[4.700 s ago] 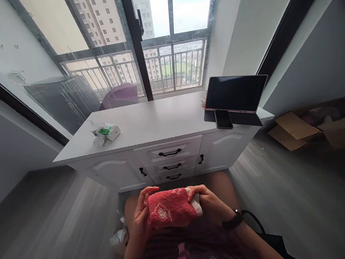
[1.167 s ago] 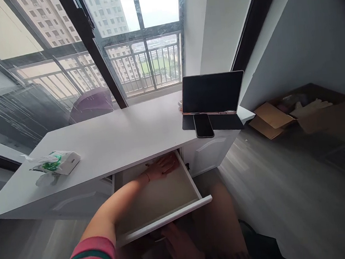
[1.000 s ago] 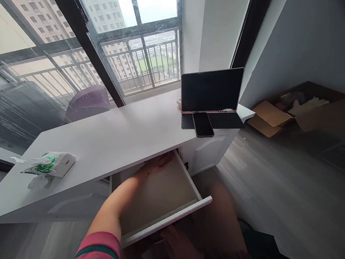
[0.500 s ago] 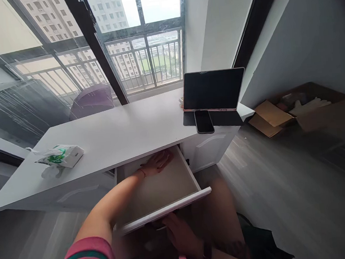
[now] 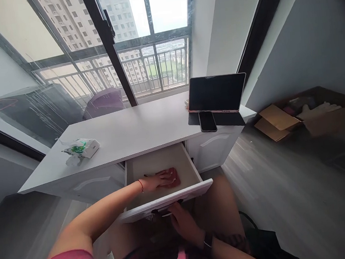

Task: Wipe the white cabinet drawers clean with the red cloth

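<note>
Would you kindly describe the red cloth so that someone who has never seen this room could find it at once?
Find the long white desk below the window; its middle drawer stands pulled open. Inside, toward the front, the left hand lies flat on the red cloth. Nothing else shows in the drawer, while the tissue pack and tablet sit up on the desktop.

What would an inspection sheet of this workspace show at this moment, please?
Surface: white desk, its top drawer open.
Job's things: red cloth lies on the drawer floor.
Clutter: tissue pack, tablet and phone on the desk.
Hands: left hand flat on the cloth; right hand under the drawer front, grip unclear.
Cables: nothing seen.
Surroundings: window behind the desk; cardboard boxes on the floor to the right.
</note>
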